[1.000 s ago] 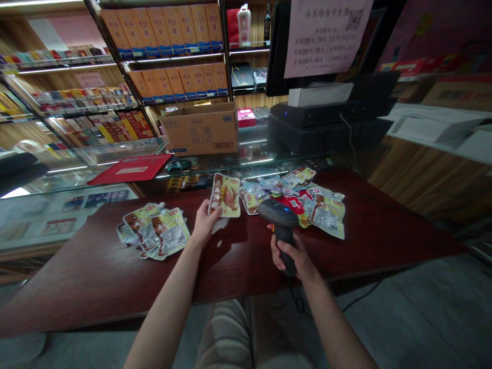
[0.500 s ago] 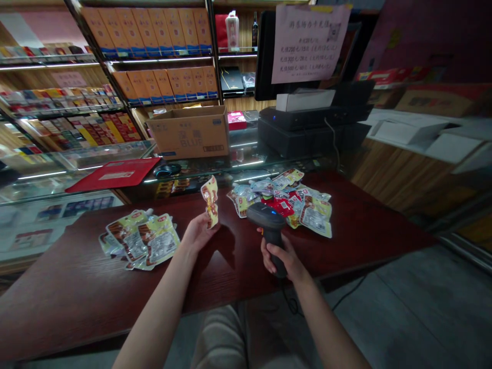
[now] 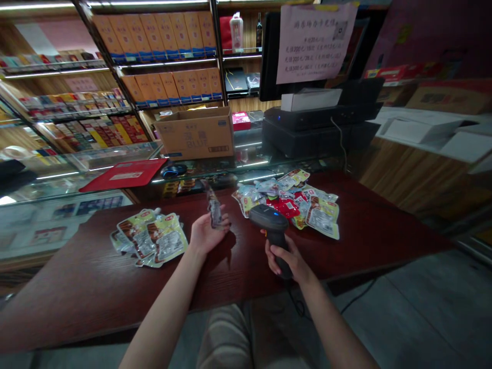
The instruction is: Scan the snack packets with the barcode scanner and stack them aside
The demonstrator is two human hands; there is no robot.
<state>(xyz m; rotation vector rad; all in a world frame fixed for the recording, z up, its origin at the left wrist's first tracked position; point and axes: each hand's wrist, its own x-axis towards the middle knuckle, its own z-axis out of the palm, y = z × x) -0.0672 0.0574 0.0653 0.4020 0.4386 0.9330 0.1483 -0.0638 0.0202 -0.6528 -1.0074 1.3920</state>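
My left hand (image 3: 208, 232) is closed on the lower end of a small snack packet (image 3: 213, 207), which stands upright above the table with its dull, dark side showing. In my right hand (image 3: 286, 258) is a black barcode scanner (image 3: 269, 219), its head tilted toward the left and a small blue light lit on top. Behind the scanner lies a heap of snack packets (image 3: 323, 215) in yellow, silver and red. Left of my left forearm, a smaller pile of yellow-and-clear snack packets (image 3: 168, 238) rests on the dark red table (image 3: 88, 287).
Beyond the table, a glass counter carries a red folder (image 3: 125, 173), a mouse (image 3: 173, 170), an open cardboard box (image 3: 196, 134) and a black register with a monitor (image 3: 269, 56). The scanner's cable (image 3: 298, 305) hangs past the table's front edge. Stocked shelves (image 3: 169, 61) stand behind.
My left hand has turned the packet, so its yellow printed face has given way to a dark, dull side. The whole view has shifted slightly; my right hand still holds the scanner.
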